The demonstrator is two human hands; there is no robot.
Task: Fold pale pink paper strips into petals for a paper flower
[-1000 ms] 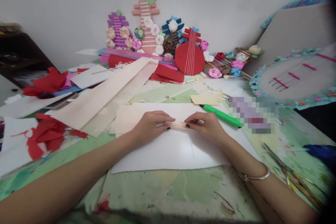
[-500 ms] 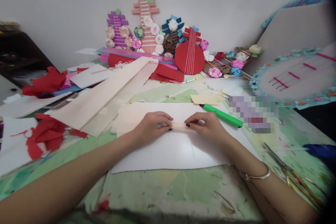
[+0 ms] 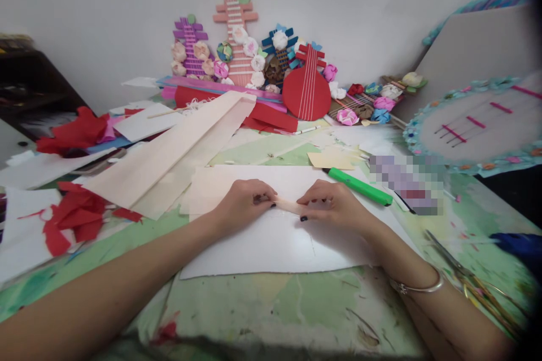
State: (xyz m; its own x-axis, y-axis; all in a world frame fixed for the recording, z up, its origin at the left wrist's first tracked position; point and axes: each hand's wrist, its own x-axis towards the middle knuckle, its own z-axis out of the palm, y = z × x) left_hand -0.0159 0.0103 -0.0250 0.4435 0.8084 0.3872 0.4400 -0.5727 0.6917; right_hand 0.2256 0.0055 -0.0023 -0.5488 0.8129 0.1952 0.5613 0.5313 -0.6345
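A narrow, pale peach paper strip (image 3: 287,205), folded or rolled, spans the gap between my hands just over a white board (image 3: 245,254). My left hand (image 3: 248,198) pinches its left end between thumb and fingertips. At the other end my right hand (image 3: 336,206) has the strip between thumb and fingers, the thumb lower and slightly apart from the fingertips. Part of the strip is hidden behind the fingers. A green marker (image 3: 362,187) lies on the board just beyond my right hand. Left of my left hand, a thin peach sheet (image 3: 199,189) overlaps the board.
Large folded peach paper (image 3: 169,152) and red crepe scraps (image 3: 78,214) lie at left. Scissors (image 3: 459,271) rest at right. Along the wall stand decorated model instruments, including a red lute shape (image 3: 305,90). A flower-edged oval panel (image 3: 478,124) leans at right.
My right thumb has dropped lower, away from the fingertips, and the strip now slants down to the right. My left hand has barely moved.
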